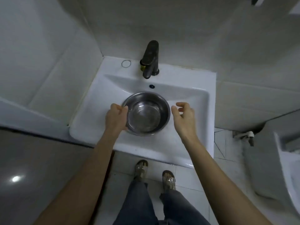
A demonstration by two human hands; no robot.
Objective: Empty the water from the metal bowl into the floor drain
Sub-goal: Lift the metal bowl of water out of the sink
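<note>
White sink (186, 143): one. Metal bowl (146, 113), holding water, in the basin toward its front edge, below the dark tap (150, 60). Left hand (116, 116): fingers closed on the bowl's left rim. Right hand (184, 113): fingers (174, 111) spread and curled, just beside the right rim, apart.

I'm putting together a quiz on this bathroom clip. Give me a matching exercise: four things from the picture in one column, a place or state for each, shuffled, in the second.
Things:
1. metal bowl
2. left hand
3. right hand
4. faucet

Places or states:
A. open, just beside the bowl's rim, not touching it
B. at the back edge of the sink, dark
C. gripping the bowl's rim
D. in the sink basin, water inside

Pairs: 1-D, 2-C, 3-A, 4-B
</note>
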